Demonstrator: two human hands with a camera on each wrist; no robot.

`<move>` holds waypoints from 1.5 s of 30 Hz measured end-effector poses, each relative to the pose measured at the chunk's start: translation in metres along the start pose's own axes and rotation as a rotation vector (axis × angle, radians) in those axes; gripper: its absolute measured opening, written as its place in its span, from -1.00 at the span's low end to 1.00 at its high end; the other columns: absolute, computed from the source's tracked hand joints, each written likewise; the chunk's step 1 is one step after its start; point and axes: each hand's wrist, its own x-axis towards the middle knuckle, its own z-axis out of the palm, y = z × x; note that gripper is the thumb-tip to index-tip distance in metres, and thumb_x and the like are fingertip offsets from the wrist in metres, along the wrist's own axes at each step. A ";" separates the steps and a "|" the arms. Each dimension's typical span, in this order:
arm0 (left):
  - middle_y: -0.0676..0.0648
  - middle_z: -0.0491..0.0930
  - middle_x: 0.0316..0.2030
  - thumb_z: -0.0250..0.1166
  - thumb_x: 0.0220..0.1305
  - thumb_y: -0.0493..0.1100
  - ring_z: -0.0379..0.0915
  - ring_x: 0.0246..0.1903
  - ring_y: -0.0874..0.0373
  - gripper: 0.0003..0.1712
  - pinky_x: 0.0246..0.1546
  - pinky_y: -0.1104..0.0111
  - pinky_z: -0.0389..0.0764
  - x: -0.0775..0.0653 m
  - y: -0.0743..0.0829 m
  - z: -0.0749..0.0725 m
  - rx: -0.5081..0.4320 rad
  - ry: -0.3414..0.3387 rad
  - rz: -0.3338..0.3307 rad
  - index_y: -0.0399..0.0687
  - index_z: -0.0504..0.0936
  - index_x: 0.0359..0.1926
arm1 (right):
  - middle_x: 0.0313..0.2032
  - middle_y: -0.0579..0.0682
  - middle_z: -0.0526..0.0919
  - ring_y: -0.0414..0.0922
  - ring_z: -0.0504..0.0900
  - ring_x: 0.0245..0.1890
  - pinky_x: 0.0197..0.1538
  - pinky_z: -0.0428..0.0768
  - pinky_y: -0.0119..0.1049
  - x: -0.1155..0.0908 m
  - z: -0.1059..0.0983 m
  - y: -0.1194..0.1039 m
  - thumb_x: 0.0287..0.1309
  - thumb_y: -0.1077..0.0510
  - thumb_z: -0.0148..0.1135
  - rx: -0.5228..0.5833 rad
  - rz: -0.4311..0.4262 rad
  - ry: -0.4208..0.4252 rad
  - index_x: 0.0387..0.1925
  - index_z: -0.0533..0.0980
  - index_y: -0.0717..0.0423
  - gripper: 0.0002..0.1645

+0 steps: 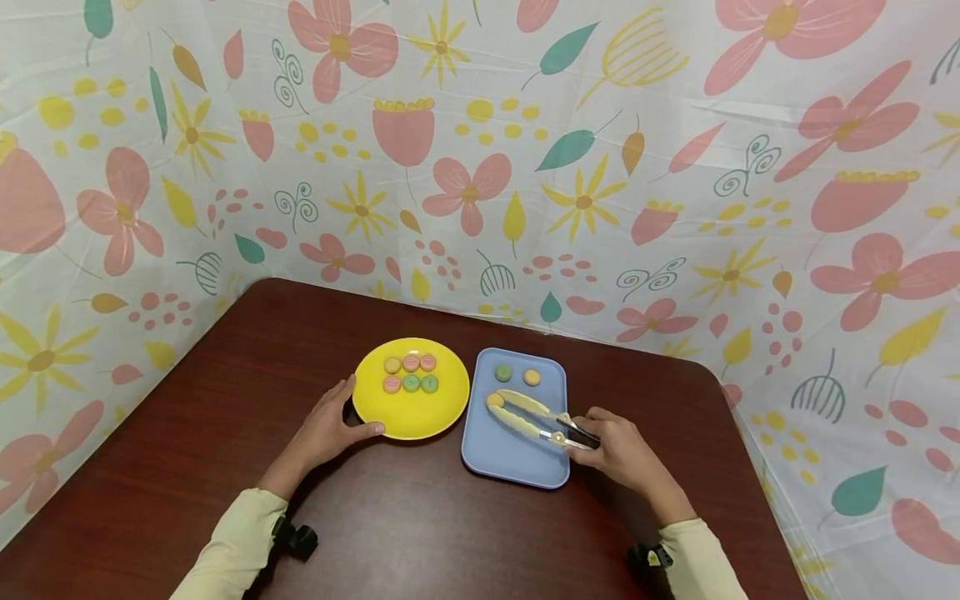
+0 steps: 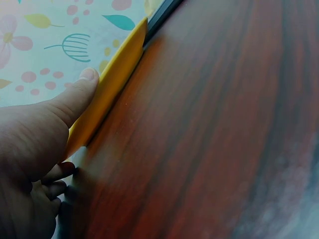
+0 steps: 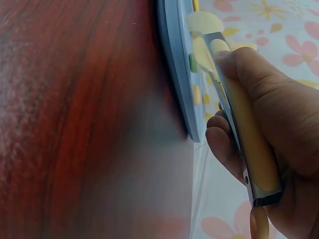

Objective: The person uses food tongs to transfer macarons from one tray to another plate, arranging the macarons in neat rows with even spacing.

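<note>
A round yellow plate [image 1: 408, 421] carries two short rows of small pink, green and yellow macarons [image 1: 411, 383]. My left hand [image 1: 322, 425] holds its left edge, the thumb [image 2: 82, 94] lying along the rim and the other fingers spread around the side. On the blue tray [image 1: 502, 462], one green macaron [image 1: 503, 372] and one yellow macaron [image 1: 532, 377] lie near the far edge. My right hand [image 1: 622, 450] grips tongs [image 1: 558, 429] by their handles, over the tray. Between the cream tong tips sits another yellow macaron [image 1: 495, 402].
Plate and tray stand side by side on a dark brown wooden table [image 1: 420, 525]. A floral cloth [image 1: 465, 125] hangs behind and along both sides of the table. Each wrist wears a small black camera [image 1: 296, 540].
</note>
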 end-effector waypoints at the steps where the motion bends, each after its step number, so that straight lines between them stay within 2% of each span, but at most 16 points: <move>1: -0.42 0.00 0.55 0.51 0.10 0.32 -0.08 0.52 -0.39 0.36 0.39 -0.29 0.16 0.000 0.000 0.000 0.001 -0.001 0.001 -0.30 -0.02 0.60 | -0.31 -0.14 0.52 -0.27 0.41 -0.41 -0.37 0.39 -0.42 0.000 -0.001 0.000 0.10 -0.04 0.55 0.003 0.001 0.005 -0.01 0.73 0.16 -0.51; 16: -0.42 0.00 0.55 0.51 0.10 0.32 -0.08 0.52 -0.39 0.36 0.40 -0.28 0.16 0.001 0.001 -0.001 0.004 -0.005 -0.003 -0.30 -0.02 0.60 | -0.37 -0.12 0.47 -0.27 0.38 -0.44 -0.42 0.37 -0.42 0.014 -0.013 -0.008 0.08 -0.01 0.58 -0.010 -0.016 0.036 -0.05 0.73 0.19 -0.53; 24: -0.42 0.02 0.55 0.51 0.10 0.32 -0.05 0.51 -0.38 0.36 0.39 -0.28 0.18 0.001 0.000 -0.001 0.007 0.004 0.011 -0.30 -0.02 0.60 | -0.36 -0.09 0.47 -0.26 0.38 -0.44 -0.44 0.38 -0.42 0.030 -0.019 -0.020 0.08 -0.02 0.58 0.003 -0.019 0.028 0.05 0.71 0.23 -0.43; 28: -0.42 0.01 0.55 0.51 0.10 0.32 -0.05 0.51 -0.38 0.36 0.39 -0.27 0.18 0.001 -0.001 -0.001 0.005 0.004 0.009 -0.30 -0.02 0.60 | -0.35 -0.11 0.48 -0.25 0.40 -0.43 -0.43 0.39 -0.42 0.038 -0.021 -0.027 0.08 -0.02 0.58 0.008 -0.049 0.032 0.06 0.70 0.23 -0.43; 33: -0.41 0.02 0.55 0.51 0.10 0.32 -0.06 0.51 -0.38 0.35 0.39 -0.28 0.18 0.000 0.000 0.000 0.002 0.002 0.009 -0.28 -0.02 0.61 | -0.23 -0.07 0.60 -0.24 0.46 -0.37 -0.36 0.48 -0.38 0.049 -0.020 -0.036 0.08 -0.01 0.57 0.004 -0.109 0.039 0.09 0.69 0.22 -0.42; 39: -0.42 0.01 0.55 0.51 0.10 0.31 -0.08 0.52 -0.39 0.34 0.39 -0.29 0.17 0.000 0.000 0.000 -0.003 -0.002 0.005 -0.27 -0.01 0.61 | -0.21 -0.04 0.62 -0.25 0.46 -0.38 -0.40 0.45 -0.43 0.060 -0.013 -0.046 0.07 0.00 0.57 0.017 -0.185 0.034 0.11 0.68 0.22 -0.40; 45: -0.41 0.01 0.55 0.50 0.09 0.34 -0.08 0.52 -0.38 0.36 0.39 -0.28 0.17 0.001 -0.001 0.001 -0.001 -0.004 0.005 -0.27 -0.01 0.61 | -0.19 -0.04 0.62 -0.23 0.45 -0.38 -0.40 0.47 -0.43 0.069 -0.005 -0.053 0.08 0.00 0.57 0.031 -0.207 0.018 0.09 0.69 0.20 -0.43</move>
